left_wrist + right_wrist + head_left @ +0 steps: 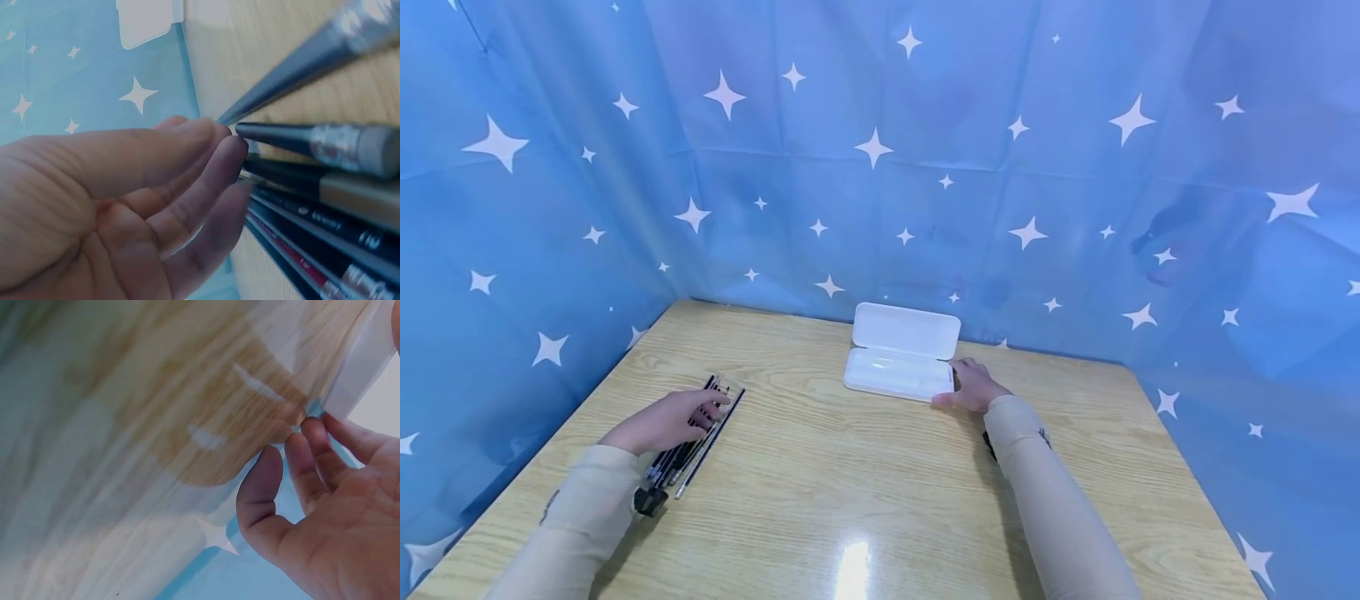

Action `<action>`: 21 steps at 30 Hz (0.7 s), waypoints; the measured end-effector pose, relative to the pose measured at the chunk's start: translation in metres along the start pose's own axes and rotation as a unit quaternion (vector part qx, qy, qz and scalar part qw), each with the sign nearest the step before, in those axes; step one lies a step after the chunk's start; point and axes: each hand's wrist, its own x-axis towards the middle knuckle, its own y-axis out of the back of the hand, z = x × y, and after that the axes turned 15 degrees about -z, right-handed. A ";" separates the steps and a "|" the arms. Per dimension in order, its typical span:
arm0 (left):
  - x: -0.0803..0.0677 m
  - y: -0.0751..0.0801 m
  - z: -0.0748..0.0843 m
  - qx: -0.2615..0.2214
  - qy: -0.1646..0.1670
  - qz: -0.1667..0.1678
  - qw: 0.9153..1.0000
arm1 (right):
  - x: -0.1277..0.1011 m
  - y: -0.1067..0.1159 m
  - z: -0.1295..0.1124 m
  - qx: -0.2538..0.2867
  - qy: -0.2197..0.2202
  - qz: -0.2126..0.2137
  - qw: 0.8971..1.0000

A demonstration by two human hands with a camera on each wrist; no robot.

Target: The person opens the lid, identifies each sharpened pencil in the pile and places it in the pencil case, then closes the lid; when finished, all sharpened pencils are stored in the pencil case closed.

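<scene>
Head view, near to far: two sleeved forearms reach out over a wooden tabletop (865,492); left hand (662,421) lies flat with straight fingers resting on a bundle of pens (696,446), black and slim, packed side by side at the left of the tabletop; left wrist view shows the fingertips (219,150) just meeting the barrels, nothing pinched; a small black clip-like piece (650,498) sits at the near end of the bundle, too small to name surely. Pens look light, stiff, smooth enough to roll or scatter; best taken across the middle of the bundle. Farther out, right hand (973,385) touches the right end of a white case (901,373), lid up, fingers relaxed; right wrist view is blurred, grip probably none. Case seems light, rigid plastic, likely to slide; hold by the long sides. Beyond: blue star-printed curtain (880,167).
</scene>
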 end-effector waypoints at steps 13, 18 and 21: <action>0.002 -0.007 0.014 0.029 0.038 -0.006 0.999 | 0.001 0.000 0.001 -0.004 0.013 0.006 1.000; 0.002 -0.010 0.015 0.055 0.036 0.006 0.998 | 0.000 0.000 0.001 -0.004 0.012 0.002 1.000; 0.004 -0.013 0.015 0.070 0.040 0.019 0.997 | -0.001 -0.001 0.000 -0.003 0.013 -0.001 1.000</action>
